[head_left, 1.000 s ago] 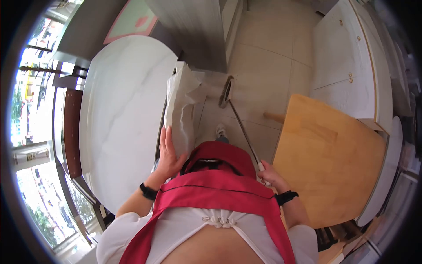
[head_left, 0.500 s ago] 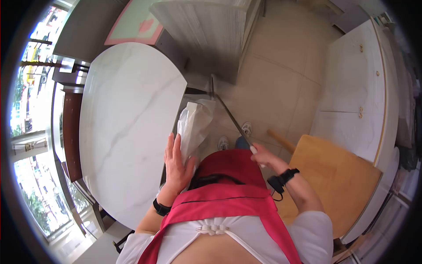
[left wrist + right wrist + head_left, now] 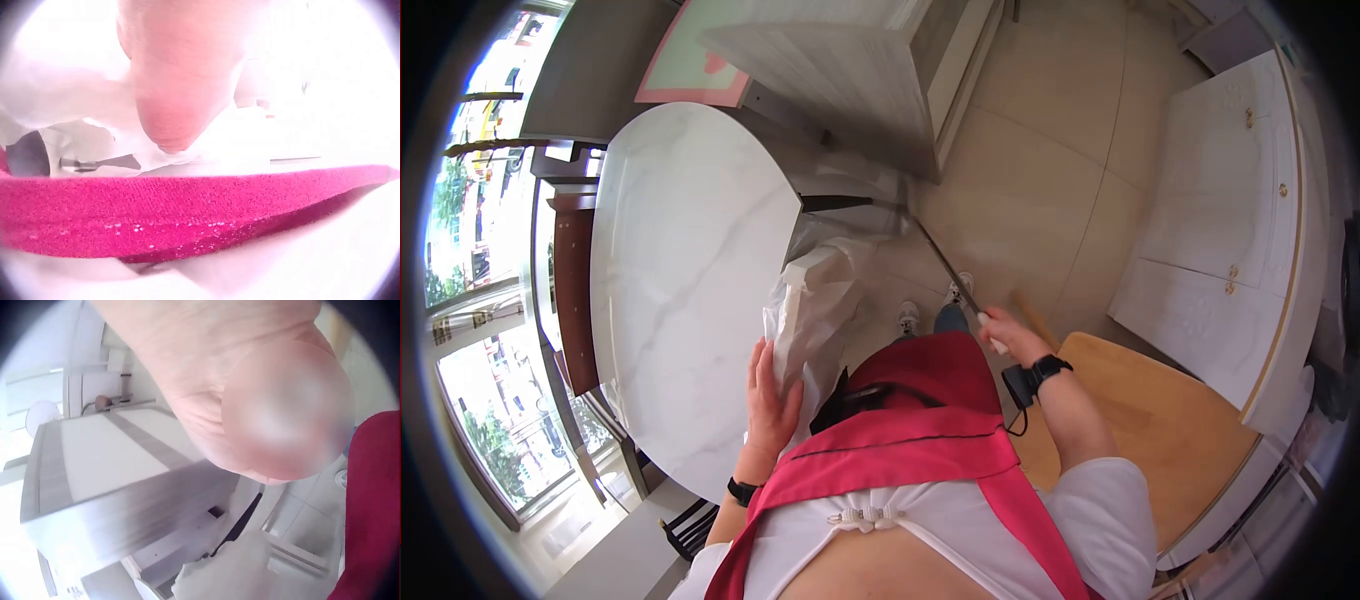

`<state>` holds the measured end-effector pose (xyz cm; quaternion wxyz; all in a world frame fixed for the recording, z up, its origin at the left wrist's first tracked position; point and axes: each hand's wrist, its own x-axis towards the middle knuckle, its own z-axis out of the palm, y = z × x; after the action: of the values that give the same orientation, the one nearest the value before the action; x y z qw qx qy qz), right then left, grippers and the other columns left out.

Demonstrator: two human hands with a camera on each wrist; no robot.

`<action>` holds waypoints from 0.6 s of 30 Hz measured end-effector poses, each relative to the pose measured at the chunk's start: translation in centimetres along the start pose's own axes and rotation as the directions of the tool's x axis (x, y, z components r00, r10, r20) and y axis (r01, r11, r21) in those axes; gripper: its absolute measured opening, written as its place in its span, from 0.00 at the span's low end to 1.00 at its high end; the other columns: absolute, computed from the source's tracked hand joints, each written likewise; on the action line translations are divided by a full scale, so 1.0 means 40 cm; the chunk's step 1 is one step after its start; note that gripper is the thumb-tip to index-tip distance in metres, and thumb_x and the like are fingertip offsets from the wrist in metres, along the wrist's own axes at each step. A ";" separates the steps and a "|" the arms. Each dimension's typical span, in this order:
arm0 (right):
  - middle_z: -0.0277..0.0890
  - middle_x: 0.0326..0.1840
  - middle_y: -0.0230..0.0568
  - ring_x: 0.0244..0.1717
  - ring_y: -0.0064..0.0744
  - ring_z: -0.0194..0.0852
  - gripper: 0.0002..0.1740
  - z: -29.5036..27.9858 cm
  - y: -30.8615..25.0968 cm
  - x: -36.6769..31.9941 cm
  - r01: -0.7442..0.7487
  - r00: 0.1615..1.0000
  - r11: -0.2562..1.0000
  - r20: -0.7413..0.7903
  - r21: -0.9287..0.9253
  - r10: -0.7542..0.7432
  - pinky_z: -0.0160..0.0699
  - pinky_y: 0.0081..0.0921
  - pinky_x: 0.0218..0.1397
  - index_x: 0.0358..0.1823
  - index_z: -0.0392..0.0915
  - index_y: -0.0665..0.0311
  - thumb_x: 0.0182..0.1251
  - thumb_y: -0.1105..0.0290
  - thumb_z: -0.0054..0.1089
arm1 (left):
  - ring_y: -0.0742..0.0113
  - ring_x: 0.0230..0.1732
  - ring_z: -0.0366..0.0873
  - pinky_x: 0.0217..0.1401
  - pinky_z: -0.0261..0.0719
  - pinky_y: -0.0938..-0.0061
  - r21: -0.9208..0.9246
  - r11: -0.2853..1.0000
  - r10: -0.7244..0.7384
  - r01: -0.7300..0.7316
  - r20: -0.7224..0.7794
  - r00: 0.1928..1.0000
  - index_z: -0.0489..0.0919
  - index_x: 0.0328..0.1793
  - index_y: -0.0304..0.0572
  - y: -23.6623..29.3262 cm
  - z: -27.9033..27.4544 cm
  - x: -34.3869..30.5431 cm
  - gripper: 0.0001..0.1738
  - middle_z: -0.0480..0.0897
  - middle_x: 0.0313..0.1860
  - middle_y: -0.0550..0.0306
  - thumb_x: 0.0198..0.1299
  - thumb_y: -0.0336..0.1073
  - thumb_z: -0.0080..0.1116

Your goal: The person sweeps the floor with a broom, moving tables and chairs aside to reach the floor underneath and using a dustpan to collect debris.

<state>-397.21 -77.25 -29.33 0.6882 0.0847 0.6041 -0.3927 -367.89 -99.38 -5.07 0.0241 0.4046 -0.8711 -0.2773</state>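
Observation:
My right hand (image 3: 1012, 335) grips the pale handle end of a broom (image 3: 945, 262) in front of my red apron. Its thin shaft slants down to the floor, where the broom head shows blurred near the table's corner. In the right wrist view the right hand (image 3: 206, 394) fills the top, with a blurred patch over its fingers. My left hand (image 3: 773, 405) rests, fingers straight, against a white plastic bag (image 3: 825, 300) beside the marble table (image 3: 690, 290). The left wrist view is overexposed; the left hand (image 3: 184, 81) hangs above the apron (image 3: 187, 212).
A grey wood-grain cabinet (image 3: 830, 80) stands ahead, past the table's end. On the right are a wooden chair seat (image 3: 1160, 430) and a white cabinet (image 3: 1210, 230) with gold knobs. A dark bar (image 3: 835, 202) sticks out from under the table. My shoes (image 3: 910, 318) stand on floor tiles.
The broom head has swept left towards the table's corner. My right hand has moved forward, still holding the handle. The left hand has stayed by the bag.

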 end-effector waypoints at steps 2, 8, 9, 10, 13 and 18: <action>0.67 0.28 0.35 0.17 0.25 0.64 0.27 -0.052 0.034 -0.069 0.005 1.000 0.991 -0.006 0.132 -0.005 0.62 0.24 0.16 0.49 0.70 0.63 0.39 0.80 0.53 | 0.39 0.69 0.58 0.70 0.57 0.57 0.007 1.000 -0.017 0.017 -0.004 1.000 0.58 0.70 0.35 0.029 -0.017 -0.002 0.36 0.61 0.67 0.34 0.53 0.27 0.55; 0.72 0.35 0.45 0.33 0.42 0.74 0.20 -0.082 0.113 -0.221 -0.041 0.977 0.894 -0.205 -0.446 -0.058 0.72 0.33 0.34 0.42 0.69 0.68 0.41 0.79 0.56 | 0.41 0.70 0.58 0.70 0.57 0.57 0.061 0.998 -0.001 0.005 -0.067 0.998 0.57 0.71 0.36 0.123 -0.033 0.025 0.38 0.60 0.69 0.36 0.52 0.28 0.57; 0.73 0.35 0.48 0.35 0.45 0.74 0.20 -0.092 0.122 -0.251 -0.003 0.975 0.855 -0.192 -0.519 -0.113 0.72 0.35 0.36 0.42 0.69 0.69 0.42 0.79 0.56 | 0.42 0.70 0.57 0.70 0.57 0.57 0.074 0.997 0.007 -0.001 -0.076 0.997 0.58 0.71 0.36 0.134 -0.032 0.038 0.38 0.60 0.69 0.37 0.52 0.29 0.57; 0.73 0.35 0.50 0.36 0.48 0.74 0.19 -0.111 0.127 -0.285 0.033 0.970 0.808 -0.175 -0.588 -0.167 0.71 0.36 0.38 0.42 0.69 0.70 0.43 0.79 0.56 | 0.41 0.70 0.57 0.69 0.56 0.56 0.109 0.994 0.009 0.000 -0.085 0.996 0.57 0.71 0.36 0.137 -0.029 0.052 0.39 0.60 0.69 0.37 0.52 0.30 0.58; 0.73 0.35 0.56 0.40 0.53 0.75 0.19 -0.153 0.082 -0.358 0.091 0.968 0.740 -0.114 -0.666 -0.222 0.71 0.38 0.41 0.42 0.68 0.71 0.45 0.78 0.55 | 0.42 0.69 0.57 0.67 0.55 0.53 0.184 0.983 -0.004 0.025 -0.112 0.994 0.57 0.71 0.39 0.119 -0.011 0.089 0.40 0.59 0.70 0.39 0.51 0.35 0.59; 0.74 0.33 0.58 0.38 0.54 0.76 0.18 -0.138 -0.046 -0.379 0.161 0.975 0.617 0.028 -0.771 -0.220 0.72 0.39 0.38 0.43 0.69 0.67 0.47 0.80 0.51 | 0.43 0.69 0.58 0.67 0.57 0.54 0.332 0.935 -0.113 0.127 -0.063 0.992 0.59 0.70 0.40 0.068 0.027 0.145 0.38 0.59 0.70 0.39 0.52 0.39 0.59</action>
<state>-402.02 -68.59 -16.47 0.5916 -0.2666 0.7424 -0.1664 -373.95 -101.63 -5.70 -0.0432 0.4610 -0.8786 -0.1173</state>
